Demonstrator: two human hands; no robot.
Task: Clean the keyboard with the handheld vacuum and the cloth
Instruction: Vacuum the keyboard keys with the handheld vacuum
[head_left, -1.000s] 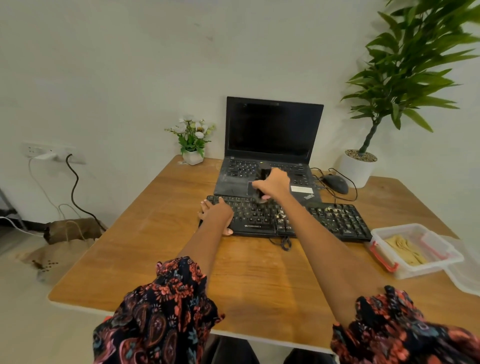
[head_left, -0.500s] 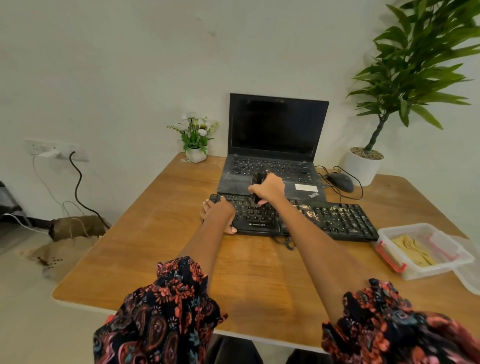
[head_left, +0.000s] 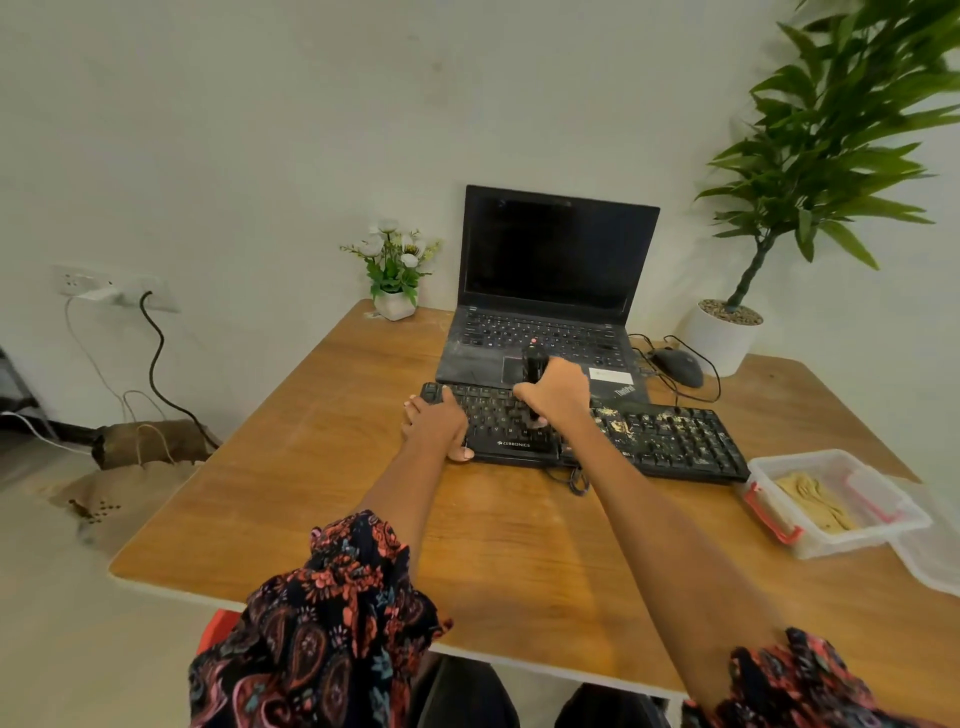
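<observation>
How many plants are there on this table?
2: a small flower pot at the table's far edge left of the laptop, and a tall leafy plant at the far right corner. None seems hidden.

Single view only: a head-worn wide-angle camera, so nothing is shared with a second view. It sits above the near edge of the table (head_left: 311, 519), looking forward and down along both outstretched arms. The left hand (head_left: 436, 423) and right hand (head_left: 556, 392) land near frame centre, at arm's length, on the keyboard (head_left: 670, 441). The laptop (head_left: 561, 260) faces the lens just beyond. The sleeves fill the bottom edge, very near the camera. The wall takes up the upper half of the frame, the floor shows at the left, and the plant (head_left: 831, 130) is cut by the top right corner. Wide-angle bending shows at the table edges.
</observation>
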